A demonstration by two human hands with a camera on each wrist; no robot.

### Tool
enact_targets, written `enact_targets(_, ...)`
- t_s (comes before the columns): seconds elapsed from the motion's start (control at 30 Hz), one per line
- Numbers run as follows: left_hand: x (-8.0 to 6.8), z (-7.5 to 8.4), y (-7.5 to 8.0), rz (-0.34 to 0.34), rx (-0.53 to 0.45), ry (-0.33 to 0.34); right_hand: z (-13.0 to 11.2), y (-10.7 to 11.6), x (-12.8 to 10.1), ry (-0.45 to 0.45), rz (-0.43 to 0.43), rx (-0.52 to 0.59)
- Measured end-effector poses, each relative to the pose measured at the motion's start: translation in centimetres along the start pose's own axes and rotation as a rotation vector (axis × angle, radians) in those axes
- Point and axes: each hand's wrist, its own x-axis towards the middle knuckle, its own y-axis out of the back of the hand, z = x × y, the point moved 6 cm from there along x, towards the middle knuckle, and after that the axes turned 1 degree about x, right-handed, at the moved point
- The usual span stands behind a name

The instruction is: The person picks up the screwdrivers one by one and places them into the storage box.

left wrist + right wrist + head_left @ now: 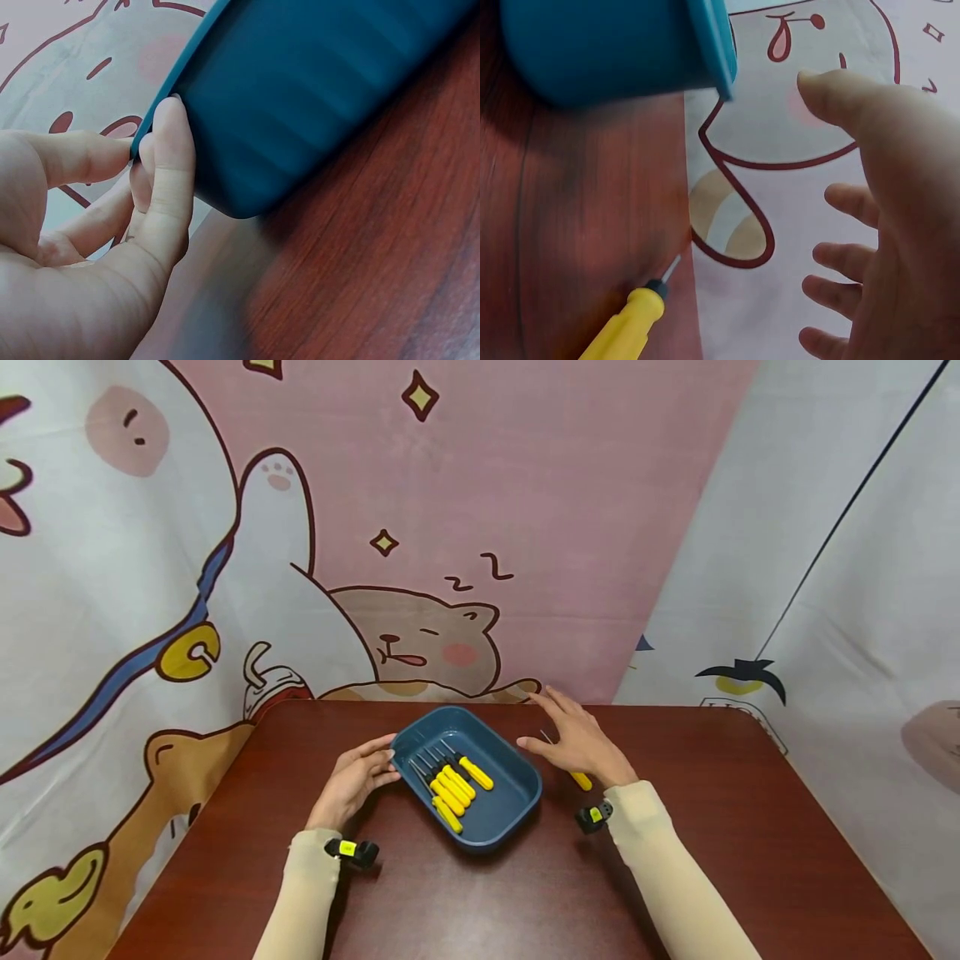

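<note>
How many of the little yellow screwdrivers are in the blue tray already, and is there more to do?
About five yellow screwdrivers already lie inside the blue tray. The left hand touches the tray's near-left rim. The right hand hovers open above one last screwdriver lying on the table beside the tray, not gripping it. That one looks like what is left.

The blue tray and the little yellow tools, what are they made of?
The blue tray looks like matte plastic, maybe silicone: smooth rounded walls, even colour, soft sheen. The yellow tools seem to have glossy plastic handles with thin grey metal tips; the loose one on the table shows a black collar and a shiny shaft. The table looks like dark red wood or veneer with visible grain.
</note>
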Motion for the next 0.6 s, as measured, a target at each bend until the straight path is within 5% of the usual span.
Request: enact_targets(0.6,0.2,-0.3,0.2,0.002,-0.013,-0.005,3.3,-0.8,-0.8,-0.065,-0.006,0.047)
